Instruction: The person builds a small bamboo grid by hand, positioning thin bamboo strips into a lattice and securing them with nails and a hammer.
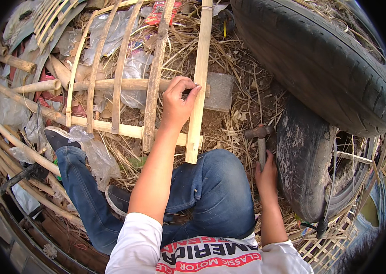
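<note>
My left hand (pixel 180 101) is closed in a pinch over a pale bamboo slat (pixel 200 59). Between thumb and forefinger shows a small dark tip, apparently a nail (pixel 196 85). This slat lies across the right ends of two bamboo crosspieces (pixel 131 84), part of a frame with several older slats (pixel 154 86) side by side. A grey block (pixel 219 92) lies at the end of the far crosspiece, partly covered by the slat. Right of my knee, my right hand (pixel 267 176) grips a hammer (pixel 260 137) by its wooden handle, its metal head pointing away from me, low by the ground.
Two worn tyres (pixel 320 59) are at the right, one leaning over the other (pixel 300 160). Dry straw and clear plastic bags (pixel 97 155) litter the ground. Bamboo poles (pixel 19 137) are piled at the left. A woven bamboo lattice (pixel 334 242) lies at the lower right.
</note>
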### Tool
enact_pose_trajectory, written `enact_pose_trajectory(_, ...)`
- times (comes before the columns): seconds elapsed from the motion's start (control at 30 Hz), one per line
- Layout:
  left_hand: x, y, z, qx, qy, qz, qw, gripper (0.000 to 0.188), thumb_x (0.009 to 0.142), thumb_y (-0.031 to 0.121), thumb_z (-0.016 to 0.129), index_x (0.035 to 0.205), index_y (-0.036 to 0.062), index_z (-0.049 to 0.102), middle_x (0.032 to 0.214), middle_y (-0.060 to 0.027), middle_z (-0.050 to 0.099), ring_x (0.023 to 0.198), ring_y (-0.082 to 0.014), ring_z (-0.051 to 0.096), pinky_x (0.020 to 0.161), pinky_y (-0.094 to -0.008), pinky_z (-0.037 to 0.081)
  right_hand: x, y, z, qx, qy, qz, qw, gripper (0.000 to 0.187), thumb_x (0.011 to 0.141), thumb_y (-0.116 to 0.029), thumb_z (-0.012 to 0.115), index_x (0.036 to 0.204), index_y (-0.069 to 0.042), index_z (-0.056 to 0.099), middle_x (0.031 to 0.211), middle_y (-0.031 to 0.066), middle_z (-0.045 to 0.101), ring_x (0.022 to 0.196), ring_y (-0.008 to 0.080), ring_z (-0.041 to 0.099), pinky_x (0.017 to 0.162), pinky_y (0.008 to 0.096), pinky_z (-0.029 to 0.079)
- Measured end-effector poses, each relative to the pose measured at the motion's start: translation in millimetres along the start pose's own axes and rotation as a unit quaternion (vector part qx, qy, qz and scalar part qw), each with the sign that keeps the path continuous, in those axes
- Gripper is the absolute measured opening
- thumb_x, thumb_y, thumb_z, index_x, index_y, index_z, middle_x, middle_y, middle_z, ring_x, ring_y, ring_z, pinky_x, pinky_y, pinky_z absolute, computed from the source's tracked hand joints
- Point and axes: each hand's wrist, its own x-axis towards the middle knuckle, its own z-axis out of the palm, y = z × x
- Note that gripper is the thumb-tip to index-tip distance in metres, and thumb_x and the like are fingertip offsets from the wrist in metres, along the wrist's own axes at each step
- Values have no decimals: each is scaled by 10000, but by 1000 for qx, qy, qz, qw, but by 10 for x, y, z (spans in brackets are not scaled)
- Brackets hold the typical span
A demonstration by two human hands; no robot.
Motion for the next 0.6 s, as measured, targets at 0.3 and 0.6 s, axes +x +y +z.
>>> enact_pose_trajectory(0.3, -1, -22, -23, 5, -1, 29, 1000, 117, 770, 5, 738, 781, -15, 623, 842, -107, 640, 796, -256, 633, 723, -340, 499, 50, 87, 20, 156, -26, 28, 987, 464, 851, -83, 637, 1255, 39, 444, 1059, 265, 625, 968, 391, 633, 835, 419, 486)
enact_pose_trajectory(0.6, 10, -41, -11, 13, -9, 48, 999, 142, 764, 15, 741, 770, -6, 601, 855, -107, 620, 823, -267, 613, 742, -354, 483, -262, -250, -268, 214, 25, -27, 976, 427, 875, -28, 644, 1240, 8, 425, 899, 178, 663, 814, 219, 649, 749, 328, 495)
